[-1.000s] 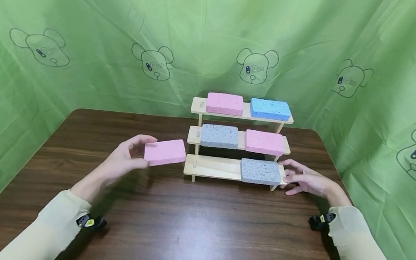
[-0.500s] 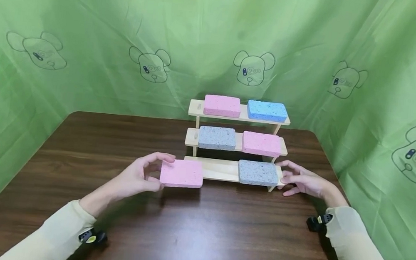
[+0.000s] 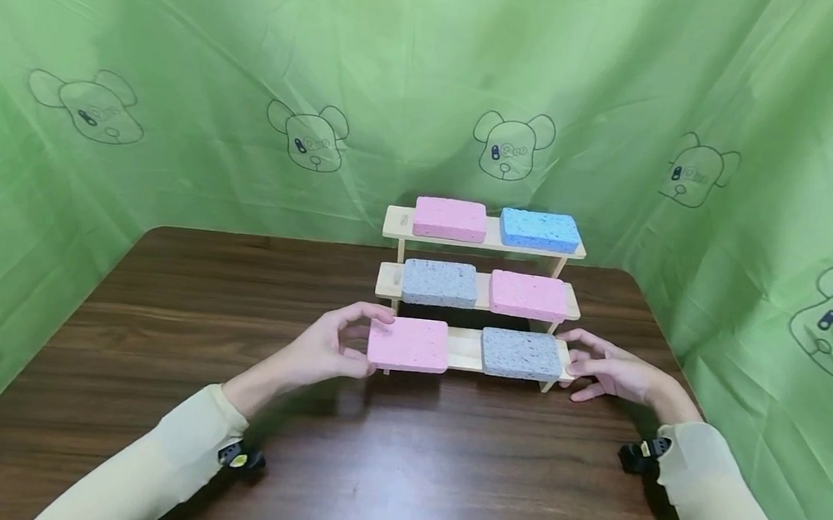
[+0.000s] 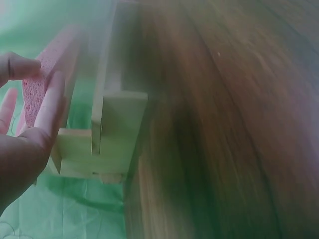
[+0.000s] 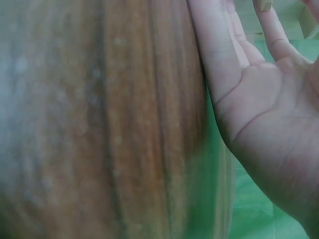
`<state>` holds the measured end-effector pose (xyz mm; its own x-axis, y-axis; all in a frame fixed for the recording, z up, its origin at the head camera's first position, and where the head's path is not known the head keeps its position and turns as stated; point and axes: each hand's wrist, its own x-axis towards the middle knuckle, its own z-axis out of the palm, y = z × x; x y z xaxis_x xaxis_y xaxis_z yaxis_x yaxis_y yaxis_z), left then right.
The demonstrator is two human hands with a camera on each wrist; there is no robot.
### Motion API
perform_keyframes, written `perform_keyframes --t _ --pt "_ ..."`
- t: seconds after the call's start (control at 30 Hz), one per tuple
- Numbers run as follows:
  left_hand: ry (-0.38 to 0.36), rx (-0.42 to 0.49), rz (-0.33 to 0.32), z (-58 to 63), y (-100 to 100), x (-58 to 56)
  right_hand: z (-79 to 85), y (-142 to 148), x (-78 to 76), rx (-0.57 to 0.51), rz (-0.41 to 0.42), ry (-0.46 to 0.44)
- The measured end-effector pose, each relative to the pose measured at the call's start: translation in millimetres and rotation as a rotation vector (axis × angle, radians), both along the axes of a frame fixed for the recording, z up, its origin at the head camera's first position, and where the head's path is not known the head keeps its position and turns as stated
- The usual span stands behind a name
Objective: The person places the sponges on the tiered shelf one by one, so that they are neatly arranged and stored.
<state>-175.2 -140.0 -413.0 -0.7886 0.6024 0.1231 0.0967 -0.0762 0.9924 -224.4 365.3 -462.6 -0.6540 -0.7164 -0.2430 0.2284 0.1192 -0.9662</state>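
Between thumb and fingers, my left hand (image 3: 326, 343) pinches a pink sponge (image 3: 410, 345) by its left end. In the left wrist view that sponge (image 4: 34, 97) is tilted and stands off from the wooden shelf (image 4: 97, 114), with a gap between them. It overlaps the left part of the bottom step of a three-step wooden rack (image 3: 464, 350) in the head view. My right hand (image 3: 610, 374) holds the right end of that step, thumb at the front and a finger behind. Beside it lies a grey sponge (image 3: 521, 355) on the same step.
The middle step carries a grey-blue sponge (image 3: 440, 284) and a pink sponge (image 3: 528, 296). On the top step sit a pink sponge (image 3: 450, 220) and a blue sponge (image 3: 540, 231). A dark wooden table (image 3: 396, 476) bears the rack; a green curtain (image 3: 406, 58) surrounds it.
My left hand has carried the pink sponge rightward, from left of the rack to over the left part of the bottom step. My right hand stays at the rack's right end.
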Motion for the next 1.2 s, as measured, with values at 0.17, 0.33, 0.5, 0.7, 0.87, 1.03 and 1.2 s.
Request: perform_keyframes --t 0.17,0.33,0.5,0.7,0.87,1.03,1.2 --pt "0.024 0.005 -0.003 -7.2 15.6 -3.9 -2.3 1.8 1.2 -0.005 0.003 0.008" --pt "0.031 -0.013 0.008 -13.8 24.7 -6.1 -6.1 1.2 1.4 -0.009 0.008 -0.007" --pt "0.028 -0.017 0.007 -14.0 30.9 -8.5 -6.3 0.7 2.1 -0.017 0.018 0.008" --pt "0.043 -0.049 -0.001 -17.6 32.5 -11.8 -9.6 1.7 0.9 -0.028 0.032 -0.013" --pt "0.121 -0.101 0.015 -18.5 29.2 -15.6 -9.5 0.9 -0.6 -0.025 0.022 -0.006" --pt "0.178 -0.140 0.020 -17.2 29.5 -18.2 -6.6 2.3 -1.4 -0.013 0.023 -0.001" --pt "0.241 -0.181 0.031 -15.4 33.4 -19.9 -4.2 2.6 -2.9 -0.003 0.012 -0.008"
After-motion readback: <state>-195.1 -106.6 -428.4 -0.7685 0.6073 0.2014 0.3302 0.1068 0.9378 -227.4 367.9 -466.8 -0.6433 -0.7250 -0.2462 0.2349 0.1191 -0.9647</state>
